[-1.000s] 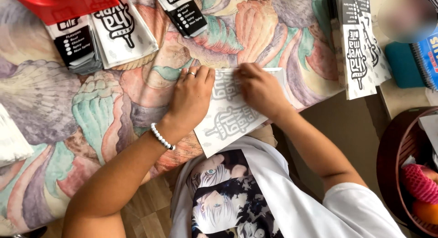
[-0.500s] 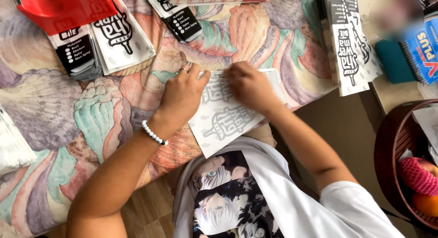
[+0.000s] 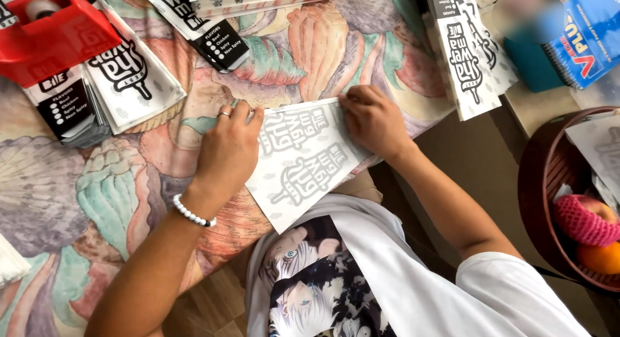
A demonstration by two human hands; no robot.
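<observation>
Paper sleeve (image 3: 303, 159) flat on worktop (image 3: 97, 201) | my left hand (image 3: 227, 149), right hand (image 3: 371, 120) fingers pressed down on it | step: creasing; next needs firm pressure.

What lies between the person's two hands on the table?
In the head view, a white printed paper sheet spans the gap; the left hand and right hand each press on it.

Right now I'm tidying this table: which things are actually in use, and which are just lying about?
In use:
left hand
right hand
flat white paper sleeve

Lying about:
stacked printed sleeves
red tray
blue notebook
fruit basket
</observation>
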